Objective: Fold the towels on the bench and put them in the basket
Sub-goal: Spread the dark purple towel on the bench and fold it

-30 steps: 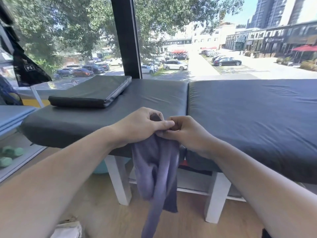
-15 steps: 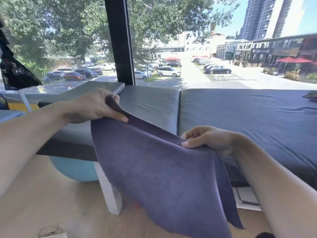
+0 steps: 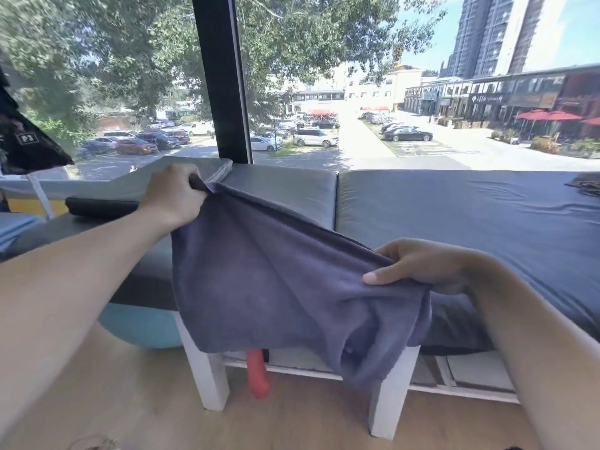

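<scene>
The left grip (image 3: 175, 198) is curled tight round one corner of the purple towel (image 3: 276, 287), held up over the tabletop's (image 3: 454, 216) left part. The right grip (image 3: 418, 264) pinches the other upper corner, thumb on top, fingers behind, just above the tabletop's front edge. The towel hangs spread between both, its lower part draping past that front edge. A folded dark cushion (image 3: 107, 203) lies at the tabletop's far-left corner. No basket shows.
</scene>
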Available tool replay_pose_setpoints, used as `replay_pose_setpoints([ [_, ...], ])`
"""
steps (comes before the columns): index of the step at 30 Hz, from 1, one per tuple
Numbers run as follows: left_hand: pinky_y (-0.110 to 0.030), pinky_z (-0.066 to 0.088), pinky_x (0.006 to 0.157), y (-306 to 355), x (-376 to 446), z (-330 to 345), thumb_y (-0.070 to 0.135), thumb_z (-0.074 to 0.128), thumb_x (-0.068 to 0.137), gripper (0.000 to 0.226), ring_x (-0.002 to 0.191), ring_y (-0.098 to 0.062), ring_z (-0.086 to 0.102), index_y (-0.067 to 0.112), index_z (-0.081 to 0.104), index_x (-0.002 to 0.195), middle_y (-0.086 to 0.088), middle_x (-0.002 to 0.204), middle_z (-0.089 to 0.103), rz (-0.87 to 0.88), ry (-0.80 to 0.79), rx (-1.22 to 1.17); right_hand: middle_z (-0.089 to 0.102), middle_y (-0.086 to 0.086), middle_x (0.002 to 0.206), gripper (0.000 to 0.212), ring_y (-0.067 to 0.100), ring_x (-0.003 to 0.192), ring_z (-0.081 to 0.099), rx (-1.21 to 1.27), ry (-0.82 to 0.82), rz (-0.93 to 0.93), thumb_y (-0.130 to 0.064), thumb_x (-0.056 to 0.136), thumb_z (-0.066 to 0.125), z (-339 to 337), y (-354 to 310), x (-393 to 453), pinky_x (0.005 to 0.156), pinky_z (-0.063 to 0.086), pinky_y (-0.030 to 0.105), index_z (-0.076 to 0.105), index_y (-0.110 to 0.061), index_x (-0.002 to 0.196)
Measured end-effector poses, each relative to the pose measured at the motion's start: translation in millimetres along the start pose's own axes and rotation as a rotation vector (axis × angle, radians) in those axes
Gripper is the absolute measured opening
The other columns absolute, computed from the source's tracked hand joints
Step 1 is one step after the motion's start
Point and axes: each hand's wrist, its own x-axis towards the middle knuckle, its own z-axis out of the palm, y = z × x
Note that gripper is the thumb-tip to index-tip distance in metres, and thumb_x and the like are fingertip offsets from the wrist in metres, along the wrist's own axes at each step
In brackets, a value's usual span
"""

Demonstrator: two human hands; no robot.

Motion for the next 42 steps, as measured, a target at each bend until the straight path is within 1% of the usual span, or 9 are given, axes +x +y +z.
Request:
replay_pose_setpoints([
  [8,-0.031,0.039,0.073,-45.1,1.7,10.3,0.021,0.081,0.082,0.022,0.085,-0.030,0.060,0.019,0.064,0.068,-0.008,0.078,0.065,-0.125,-0.151,0.088,0.077,0.018,0.103,0.025,0.035,0.096,0.075,-0.024,0.262,0.289,-0.020,0.086,0.078,-76.7,39.9,-39.4,0.084,0.060,0.046,0.076,-0.005,0.106],
  [13,-0.033,0.039,0.066,-63.7,8.7,24.9,0.029,0.088,0.075,0.023,0.078,-0.028,0.063,0.013,0.071,0.072,-0.008,0.079,0.072,-0.146,-0.305,0.114,0.076,0.012,0.082,0.009,0.027,0.069,0.069,-0.214,0.700,0.355,-0.018,0.082,0.081,-113.7,58.1,-23.1,0.034,0.047,0.022,0.078,-0.012,0.088],
  [18,-0.033,0.047,0.076,-72.4,21.3,46.1,0.041,0.081,0.082,0.019,0.095,-0.034,0.067,0.023,0.076,0.084,-0.012,0.106,0.075,-0.278,-0.205,0.261,0.072,0.011,0.090,0.017,0.028,0.088,0.064,-0.200,0.755,0.347,-0.001,0.076,0.083,-136.5,69.0,4.5,0.065,0.048,0.028,0.074,-0.010,0.087],
  [21,-0.038,0.051,0.085,-70.4,29.4,59.7,0.052,0.080,0.079,0.026,0.106,-0.036,0.067,0.029,0.078,0.091,-0.011,0.114,0.074,-0.365,-0.119,0.348,0.067,0.009,0.083,0.019,0.024,0.077,0.060,-0.198,0.836,0.302,0.010,0.078,0.077,-144.6,76.9,22.3,0.060,0.044,0.024,0.071,-0.004,0.089],
  [25,-0.035,0.059,0.071,-73.7,50.2,86.2,0.033,0.068,0.094,0.022,0.071,-0.026,0.076,0.014,0.074,0.085,-0.006,0.067,0.076,-0.471,-0.199,-0.022,0.069,-0.004,0.084,0.023,0.026,0.088,0.066,-0.291,0.965,0.280,0.004,0.080,0.073,-158.9,88.2,40.5,0.066,0.048,0.028,0.072,-0.018,0.087],
  [27,-0.043,0.063,0.068,-75.7,61.6,102.5,0.023,0.063,0.098,0.020,0.060,-0.027,0.075,0.006,0.068,0.089,-0.010,0.066,0.075,-0.518,-0.191,-0.250,0.069,-0.005,0.087,0.026,0.026,0.090,0.066,-0.314,1.012,0.291,0.003,0.081,0.069,-166.2,92.3,47.1,0.067,0.049,0.029,0.071,-0.023,0.087],
  [30,-0.048,0.062,0.081,-66.7,69.9,119.2,0.024,0.068,0.089,0.016,0.076,-0.031,0.076,0.009,0.069,0.095,-0.013,0.082,0.077,-0.483,-0.116,-0.322,0.069,0.002,0.097,0.028,0.029,0.093,0.064,-0.300,1.072,0.302,0.004,0.081,0.066,-174.0,99.5,56.3,0.072,0.054,0.036,0.072,-0.020,0.094],
  [36,-0.038,0.039,0.109,-38.8,52.4,143.6,0.030,0.072,0.091,0.060,0.134,-0.033,0.051,0.011,0.048,0.143,-0.012,0.143,0.057,-0.285,-0.148,-0.057,0.072,0.005,0.110,0.033,0.032,0.113,0.060,-0.343,1.148,0.326,0.000,0.080,0.053,-178.0,113.4,70.4,0.098,0.051,0.041,0.069,-0.025,0.094],
  [42,-0.044,0.001,0.125,-41.0,57.5,158.4,0.072,0.029,0.097,0.076,0.157,-0.021,0.005,0.028,0.028,0.159,0.006,0.169,0.015,-0.158,-0.530,0.319,0.066,0.006,0.118,0.028,0.033,0.121,0.051,-0.657,1.207,0.407,-0.007,0.089,0.053,-167.5,123.5,78.1,0.099,0.045,0.045,0.062,-0.032,0.096],
])
